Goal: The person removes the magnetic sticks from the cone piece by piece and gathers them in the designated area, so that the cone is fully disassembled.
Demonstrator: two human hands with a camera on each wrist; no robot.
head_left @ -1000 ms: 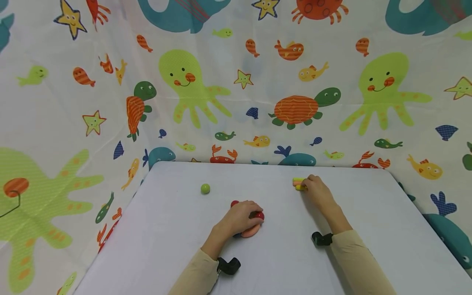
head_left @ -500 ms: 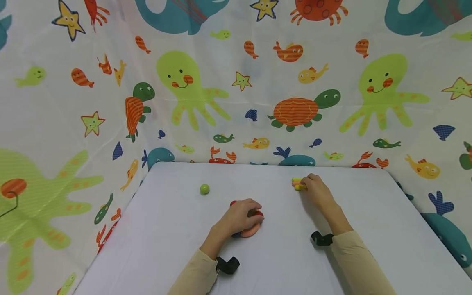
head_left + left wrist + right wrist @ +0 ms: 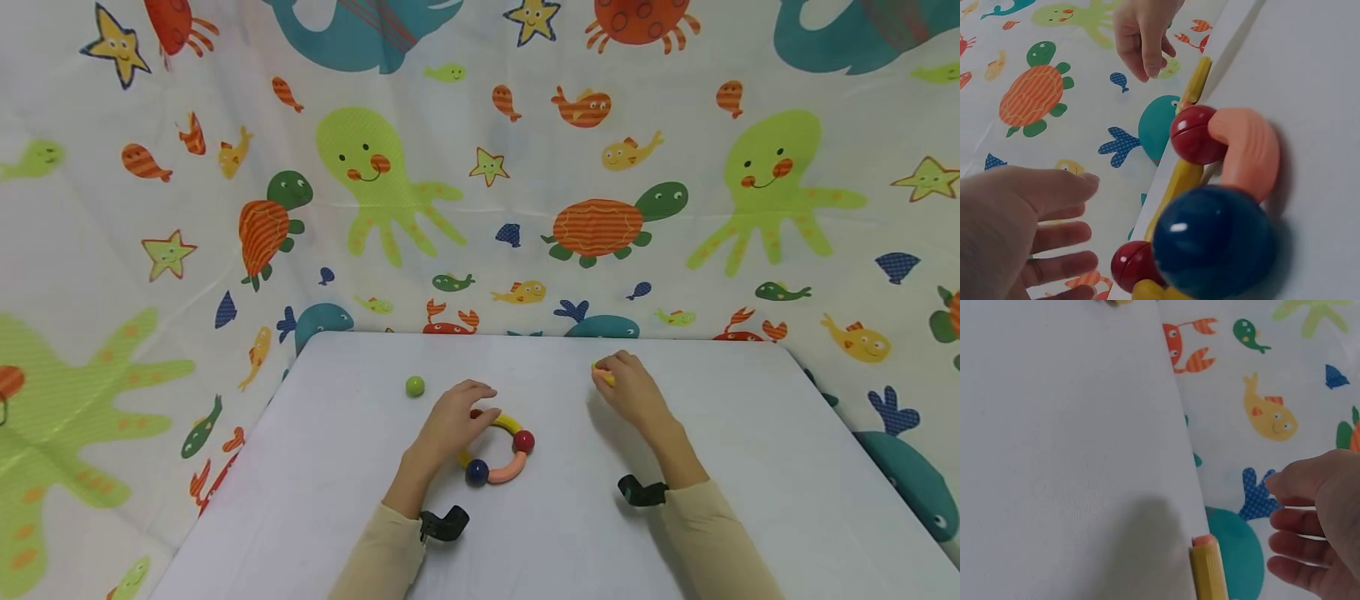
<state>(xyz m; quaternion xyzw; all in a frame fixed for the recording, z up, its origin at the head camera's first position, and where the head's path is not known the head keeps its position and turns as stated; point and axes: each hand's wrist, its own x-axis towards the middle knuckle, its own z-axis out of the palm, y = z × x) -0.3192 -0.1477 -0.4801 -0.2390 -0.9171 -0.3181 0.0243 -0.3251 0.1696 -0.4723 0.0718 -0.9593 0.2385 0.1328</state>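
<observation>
Ring toy (image 3: 498,454) lies on the table (image 3: 315,467), released; left hand (image 3: 453,417) hovers relaxed beside it. Right hand (image 3: 630,387) covers a yellow block (image 3: 602,377), grasp unclear.

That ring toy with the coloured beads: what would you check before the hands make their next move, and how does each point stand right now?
1. Ring toy lies flat on the white table: ok.
2. Left hand off the ring's near side: ok; its fingers are spread over the far arc, and whether they touch it cannot be told.
3. Right hand has a firm hold on the yellow piece: cannot tell; in the right wrist view the fingers look straight and beside it.
4. Green ball clear of both hands: ok; it sits apart, left of the ring.
5. Yellow piece away from the table's far edge: not ok; it lies close to it.
</observation>
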